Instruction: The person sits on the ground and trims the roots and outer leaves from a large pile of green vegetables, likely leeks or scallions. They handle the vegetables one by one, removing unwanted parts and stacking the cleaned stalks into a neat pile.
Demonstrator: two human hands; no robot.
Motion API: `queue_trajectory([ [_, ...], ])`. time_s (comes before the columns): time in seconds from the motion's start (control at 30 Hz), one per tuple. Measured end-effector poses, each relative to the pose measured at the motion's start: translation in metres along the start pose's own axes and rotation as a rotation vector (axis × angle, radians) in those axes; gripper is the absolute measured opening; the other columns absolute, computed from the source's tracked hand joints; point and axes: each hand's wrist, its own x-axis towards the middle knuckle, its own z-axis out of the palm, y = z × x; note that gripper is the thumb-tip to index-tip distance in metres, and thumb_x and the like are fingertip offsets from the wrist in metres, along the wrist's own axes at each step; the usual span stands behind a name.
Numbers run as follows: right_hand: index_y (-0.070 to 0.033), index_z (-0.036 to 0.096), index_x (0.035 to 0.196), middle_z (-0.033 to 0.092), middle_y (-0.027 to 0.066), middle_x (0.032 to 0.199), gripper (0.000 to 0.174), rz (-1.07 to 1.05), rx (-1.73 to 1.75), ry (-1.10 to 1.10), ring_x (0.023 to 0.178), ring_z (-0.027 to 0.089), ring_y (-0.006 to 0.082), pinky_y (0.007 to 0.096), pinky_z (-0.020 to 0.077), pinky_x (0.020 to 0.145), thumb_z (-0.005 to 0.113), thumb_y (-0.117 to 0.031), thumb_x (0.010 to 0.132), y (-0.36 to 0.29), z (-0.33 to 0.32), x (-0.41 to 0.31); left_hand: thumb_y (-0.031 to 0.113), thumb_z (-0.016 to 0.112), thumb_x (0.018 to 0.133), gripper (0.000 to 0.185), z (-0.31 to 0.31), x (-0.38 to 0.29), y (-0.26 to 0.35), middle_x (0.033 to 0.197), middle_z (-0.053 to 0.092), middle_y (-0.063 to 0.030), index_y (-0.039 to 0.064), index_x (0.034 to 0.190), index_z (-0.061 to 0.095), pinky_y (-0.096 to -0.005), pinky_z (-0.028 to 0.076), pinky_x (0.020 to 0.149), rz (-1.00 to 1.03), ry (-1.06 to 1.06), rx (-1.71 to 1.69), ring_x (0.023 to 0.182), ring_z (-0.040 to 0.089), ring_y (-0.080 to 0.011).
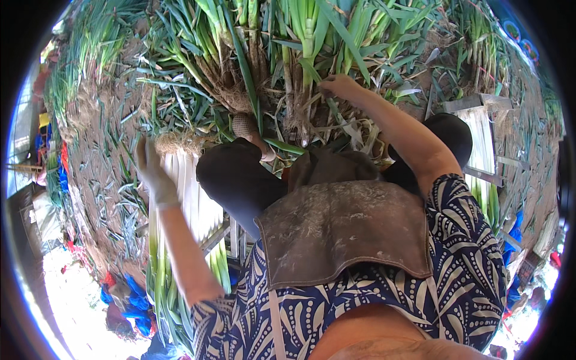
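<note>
My left hand (pixel 155 173), in a pale glove, is at the left edge of a stack of peeled long green onions (pixel 186 184). Its fingers are stretched out beside the stack's root ends (pixel 180 143). Bare and reaching forward, my right hand (pixel 340 87) has its fingers curled at a bundle of unpeeled green onions (pixel 307 49) with brown outer skins. A bent green leaf (pixel 310 69) meets the fingertips; whether they grip it is unclear. Another soil-stained bunch (pixel 229 67) leans to its left, roots downward.
A metal rack (pixel 216 238) supports the left stack; more peeled onions (pixel 477 139) lie in a metal frame (pixel 483 177) at my right. My knees (pixel 238 175) and a brown apron (pixel 346 229) are between them. Leaf scraps (pixel 103 180) litter the soil. A mesh shoe (pixel 244 125) is ahead.
</note>
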Motion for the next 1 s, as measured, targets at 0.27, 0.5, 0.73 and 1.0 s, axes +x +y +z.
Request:
queue_trajectory([
  [0.27,0.002,0.067,0.095,0.066,0.0203,0.091,0.050,0.179,-0.285,0.248,0.085,0.064,0.0351,0.0432,0.0498,0.078,0.065,-0.045,0.080,-0.004,0.099,0.015,0.018,0.064,0.089,0.023,0.207,0.040,0.111,0.101,0.063,-0.0010,0.006,0.109,0.063,-0.0296,0.046,0.086,-0.229,-0.253,-0.827,0.097,0.058,-0.0123],
  [0.5,0.005,0.064,0.100,0.066,0.0197,0.095,0.056,0.383,-0.134,0.266,0.087,0.064,0.0348,0.0444,0.0495,0.077,0.061,-0.048,0.081,-0.017,0.096,0.035,0.022,0.064,0.088,0.029,0.201,0.045,0.117,0.104,0.064,-0.0064,0.004,0.110,0.061,-0.0327,0.047,0.087,-0.296,-0.303,-1.127,0.098,0.060,-0.0173],
  [0.73,0.000,0.065,0.100,0.064,0.0228,0.097,0.047,-0.446,-0.379,0.313,0.093,0.062,0.0363,0.0429,0.0478,0.083,0.070,-0.039,0.075,-0.049,0.072,-0.038,0.024,0.065,0.088,0.034,0.209,0.052,0.110,0.106,0.063,-0.0047,0.004,0.115,0.058,-0.0329,0.044,0.090,-0.284,-0.319,-1.094,0.100,0.059,-0.0170],
  [1.0,-0.001,0.058,0.116,0.060,0.0209,0.105,0.055,-0.808,-0.372,0.258,0.098,0.059,0.0355,0.0412,0.0465,0.087,0.072,-0.035,0.074,-0.105,0.074,-0.100,0.034,0.067,0.087,0.036,0.207,0.042,0.141,0.087,0.064,-0.0060,0.001,0.102,0.062,-0.0269,0.051,0.068,-0.174,-0.575,-0.888,0.077,0.061,-0.0139],
])
